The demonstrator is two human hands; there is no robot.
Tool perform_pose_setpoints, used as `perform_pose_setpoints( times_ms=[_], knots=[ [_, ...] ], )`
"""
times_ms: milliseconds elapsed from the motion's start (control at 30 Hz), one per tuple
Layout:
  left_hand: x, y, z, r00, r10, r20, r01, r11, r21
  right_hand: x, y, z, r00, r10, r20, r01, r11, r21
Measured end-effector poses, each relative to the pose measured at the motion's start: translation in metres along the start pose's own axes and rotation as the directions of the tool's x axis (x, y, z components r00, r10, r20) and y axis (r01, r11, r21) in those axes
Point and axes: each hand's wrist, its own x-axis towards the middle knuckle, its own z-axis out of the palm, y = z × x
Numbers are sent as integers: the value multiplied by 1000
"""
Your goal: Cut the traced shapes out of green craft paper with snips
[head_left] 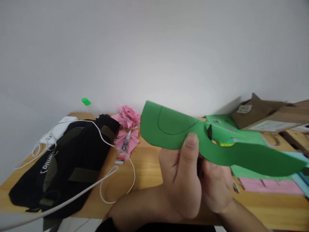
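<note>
Above the wooden worktop (147, 170), the green paper (171, 124) is held raised in front of the pale wall (154, 54). The fingers of the left hand (183, 180) grip it, thumb pressed on the near face just below a drawn curved line. The right hand (217, 183) is closed beneath the paper, beside the left; its exact grip is hidden. Pink paper flowers (129, 116) and a black bag (79, 154) lie to the left.

The wooden counter (149, 167) carries a white device (59, 127), a black bag (94, 151) and crumpled pink paper (129, 116) at left; at right, green paper (251, 137), a pink strip (270, 186) and light blue paper (302, 186).
</note>
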Motion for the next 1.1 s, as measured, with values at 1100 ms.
perform_pose_setpoints(
  times_ms=[1100],
  knots=[
    [22, -7, -17, 983, 171, 65, -181, 958, 224, 34, 1, -30, 972, 170, -159, -97, 917, 388]
  ],
)
